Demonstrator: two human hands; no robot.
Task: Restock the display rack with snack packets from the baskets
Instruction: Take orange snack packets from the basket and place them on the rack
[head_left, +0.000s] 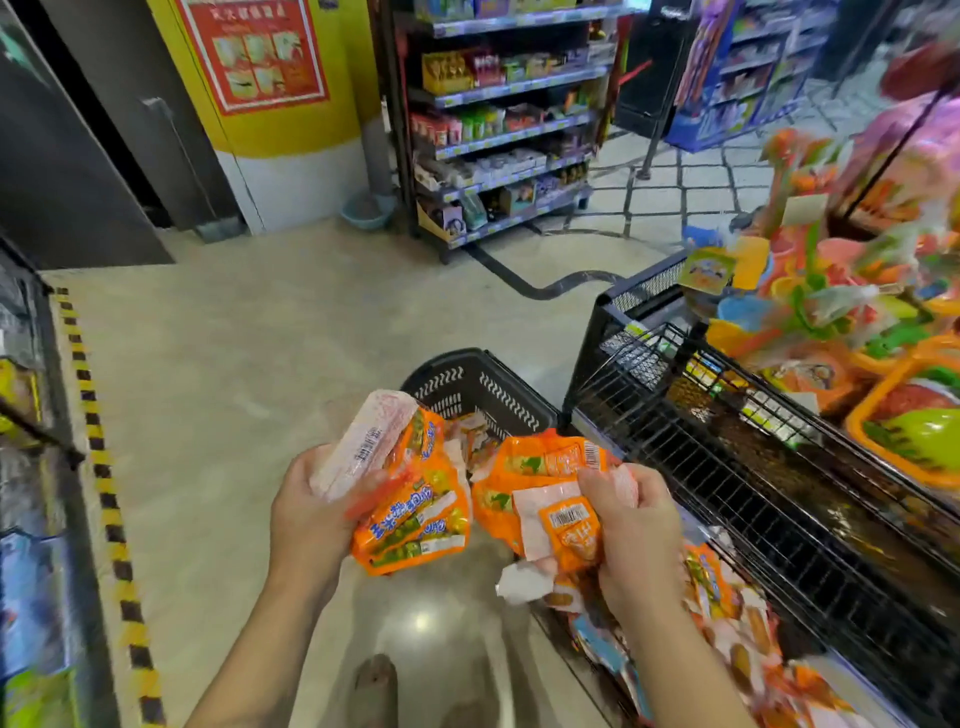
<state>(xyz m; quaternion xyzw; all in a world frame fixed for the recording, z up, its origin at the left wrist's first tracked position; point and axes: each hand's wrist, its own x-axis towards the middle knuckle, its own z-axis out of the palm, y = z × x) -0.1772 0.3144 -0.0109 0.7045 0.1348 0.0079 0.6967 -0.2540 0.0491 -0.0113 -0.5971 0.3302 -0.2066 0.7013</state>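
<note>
The left hand (306, 514) clamps soft-looking, light orange packets (415, 519), the right hand (636, 535) has its fingers (597, 483) pinching likely slippery ones by the seams, display rack (727, 467) at two o'clock.

We see only the far rim of the black basket (467, 384); the orange packets (415, 519) held before it cover the rest. The toys (831, 312) at right smear into blur. The wire rack (753, 483) runs off the right edge. What the far shelves (504, 130) carry is too small for us to name.
</note>
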